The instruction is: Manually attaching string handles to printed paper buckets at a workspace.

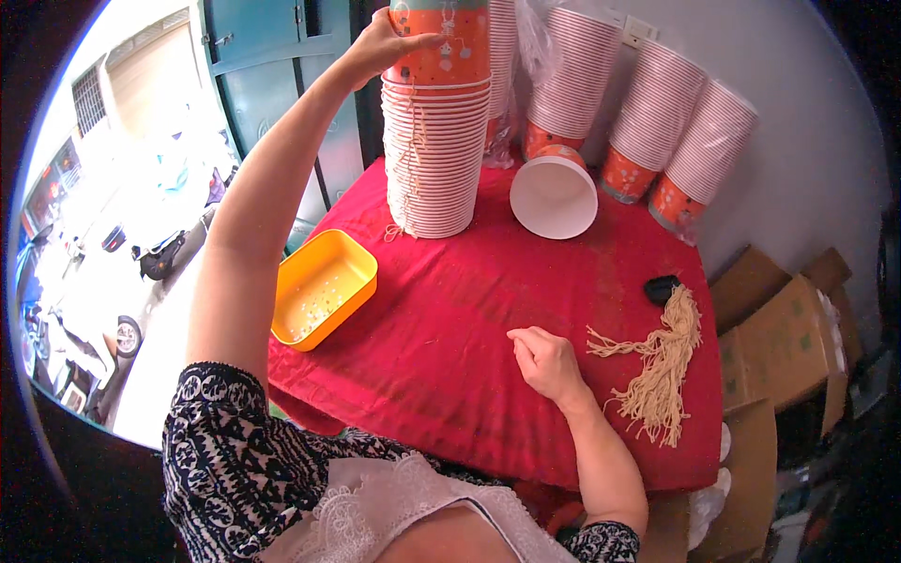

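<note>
Left hand (380,47) reaching up, grasping the orange paper cup (441,42) topping the tall cup stack (436,155) near the table's far edge. Right hand (544,361) resting clenched, gripping nothing, on bare red tablecloth (469,310) mid-table. Lying beside: one string bundle (662,361) toward the right edge, one yellow tray (322,288) overhanging the left edge, one tipped cup (554,194).

red tablecloth (488,310); orange patterned cups (441,42); yellow tray (324,286); cream strings (662,361)
</note>
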`<action>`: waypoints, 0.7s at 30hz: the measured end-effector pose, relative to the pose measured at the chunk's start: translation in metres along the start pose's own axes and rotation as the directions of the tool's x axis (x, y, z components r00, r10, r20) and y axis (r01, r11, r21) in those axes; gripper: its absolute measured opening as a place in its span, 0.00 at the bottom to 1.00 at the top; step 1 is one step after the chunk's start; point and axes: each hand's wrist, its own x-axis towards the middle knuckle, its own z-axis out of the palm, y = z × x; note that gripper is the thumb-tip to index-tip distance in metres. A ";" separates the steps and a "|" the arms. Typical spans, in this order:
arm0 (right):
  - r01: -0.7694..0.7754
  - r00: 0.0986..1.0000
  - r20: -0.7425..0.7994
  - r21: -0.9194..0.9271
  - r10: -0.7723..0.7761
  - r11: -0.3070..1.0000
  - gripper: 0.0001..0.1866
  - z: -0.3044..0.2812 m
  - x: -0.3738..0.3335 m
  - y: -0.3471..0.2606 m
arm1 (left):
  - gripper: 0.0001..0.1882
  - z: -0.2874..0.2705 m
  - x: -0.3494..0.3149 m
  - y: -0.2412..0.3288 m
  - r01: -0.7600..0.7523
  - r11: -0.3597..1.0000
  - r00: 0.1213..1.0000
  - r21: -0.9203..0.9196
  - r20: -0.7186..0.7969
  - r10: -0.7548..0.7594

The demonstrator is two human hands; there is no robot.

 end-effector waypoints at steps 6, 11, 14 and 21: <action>0.032 0.999 0.008 0.006 -0.032 0.999 0.06 0.001 0.003 -0.004 | 0.39 -0.013 0.005 -0.012 0.075 0.997 0.991 -0.009 0.110 -0.073; -0.003 0.999 0.041 0.012 0.003 1.000 0.08 0.000 0.001 0.001 | 0.40 0.004 -0.019 -0.015 0.028 1.000 0.997 -0.002 -0.077 -0.028; -0.001 0.999 0.036 -0.002 0.001 1.000 0.08 -0.001 -0.001 0.002 | 0.46 0.010 -0.032 -0.027 0.051 0.999 0.984 -0.002 -0.172 -0.051; -0.011 0.999 0.052 0.007 0.011 1.000 0.08 -0.001 0.001 -0.003 | 0.43 -0.006 0.000 -0.005 -0.129 0.951 0.890 0.280 -0.390 0.236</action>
